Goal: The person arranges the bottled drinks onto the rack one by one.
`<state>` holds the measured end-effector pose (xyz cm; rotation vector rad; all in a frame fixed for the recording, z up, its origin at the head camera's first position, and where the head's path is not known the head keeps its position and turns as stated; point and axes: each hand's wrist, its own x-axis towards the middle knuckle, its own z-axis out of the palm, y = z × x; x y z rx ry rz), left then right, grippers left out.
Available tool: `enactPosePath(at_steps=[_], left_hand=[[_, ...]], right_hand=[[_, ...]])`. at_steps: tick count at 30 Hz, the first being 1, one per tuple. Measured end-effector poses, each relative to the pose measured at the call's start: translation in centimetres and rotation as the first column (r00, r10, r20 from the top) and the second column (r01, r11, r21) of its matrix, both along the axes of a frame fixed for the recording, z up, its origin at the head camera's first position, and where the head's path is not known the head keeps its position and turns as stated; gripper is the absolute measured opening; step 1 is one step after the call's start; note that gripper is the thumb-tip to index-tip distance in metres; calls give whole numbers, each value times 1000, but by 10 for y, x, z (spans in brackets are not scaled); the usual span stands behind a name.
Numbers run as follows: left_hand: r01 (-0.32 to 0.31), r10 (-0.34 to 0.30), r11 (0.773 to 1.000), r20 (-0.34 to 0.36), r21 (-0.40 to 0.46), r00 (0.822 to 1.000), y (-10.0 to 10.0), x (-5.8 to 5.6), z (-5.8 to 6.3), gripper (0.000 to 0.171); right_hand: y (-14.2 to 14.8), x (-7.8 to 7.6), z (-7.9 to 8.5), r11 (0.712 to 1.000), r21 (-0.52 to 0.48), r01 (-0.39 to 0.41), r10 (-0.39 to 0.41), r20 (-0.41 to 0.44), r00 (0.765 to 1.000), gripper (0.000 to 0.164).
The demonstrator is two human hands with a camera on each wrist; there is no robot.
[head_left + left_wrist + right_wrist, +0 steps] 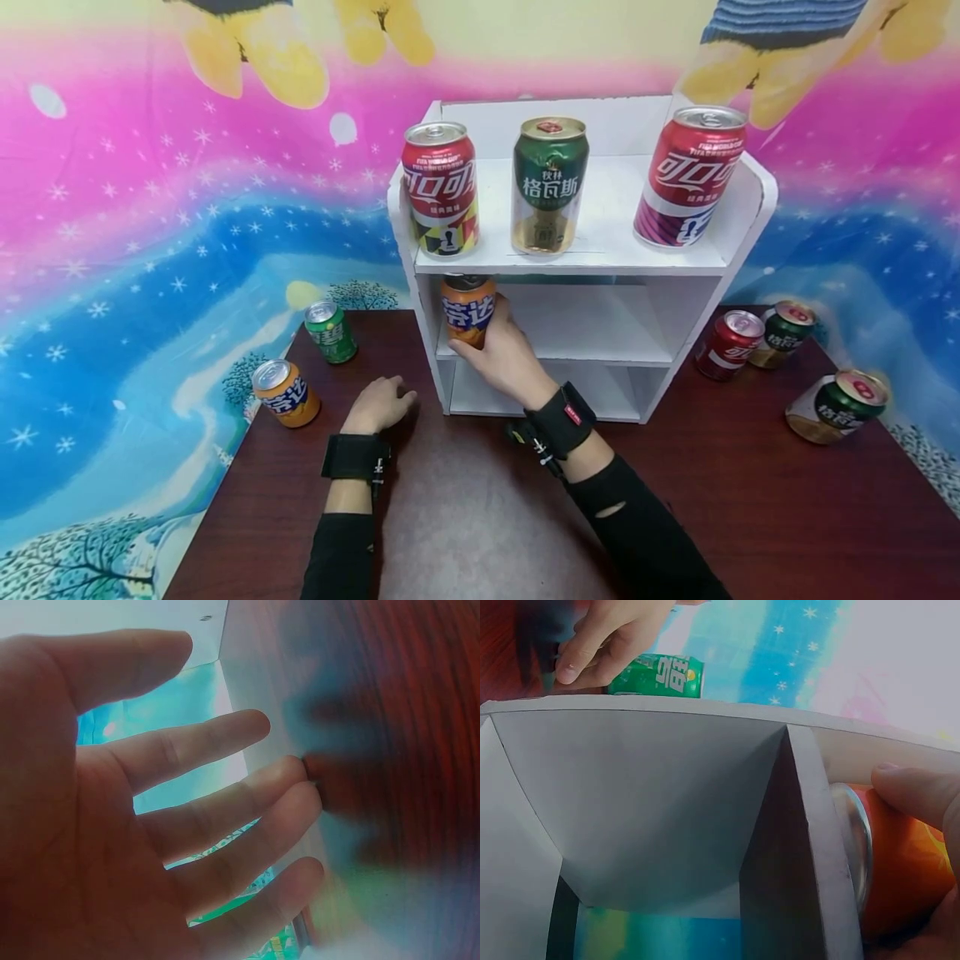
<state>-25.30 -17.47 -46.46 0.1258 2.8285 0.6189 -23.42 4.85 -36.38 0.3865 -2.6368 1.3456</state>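
Observation:
My right hand [506,350] grips an orange soda can [468,310] with blue-and-white lettering, at the left end of the white shelf unit's [600,321] middle level. In the right wrist view the can's silver end [853,851] is right at the middle board, with my thumb [915,791] along its side. My left hand [377,406] rests on the brown table, left of the shelf unit. Its fingers [217,742] are spread and relaxed in the left wrist view, fingertips at the tabletop, holding nothing.
Two red cola cans [441,196] and a green-and-gold can [550,187] stand on the top level. On the table's left are a green can [331,333] and another orange can [286,396]. A red can [729,346] and two green-and-gold cans [836,408] stand right.

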Motion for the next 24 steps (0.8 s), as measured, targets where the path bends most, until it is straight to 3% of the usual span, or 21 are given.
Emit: enactPosePath(at_steps=[24], left_hand=[[12,-12,1000,-10,0,1000,0,0,0,51]], right_hand=[[-10,-1,1,998,-2,57,-57,-29,998,82]])
